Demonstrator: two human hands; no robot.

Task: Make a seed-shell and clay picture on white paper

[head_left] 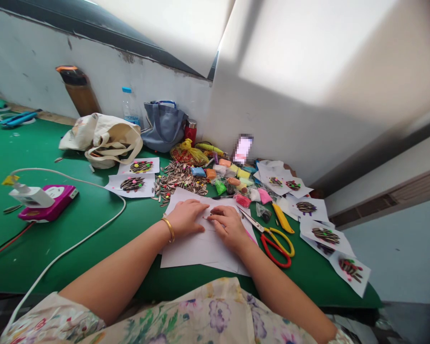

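Sheets of white paper lie on the green table in front of me. My left hand rests on the paper with its fingers stretched out, a gold bangle at the wrist. Close beside it, my right hand is closed, with thumb and fingers together near the paper's middle. A tiny dark bit shows at its fingertips, too small to name. Scissors with one red and one yellow handle lie just right of that hand. Beyond the paper spreads a pile of sunflower seeds, and small bags of coloured clay sit next to it.
Paper cards with seed pictures line the right edge; others lie left of the seeds. A yellow cutter is near the scissors. A phone, bags and bottle stand behind. A white cable crosses from a purple power strip.
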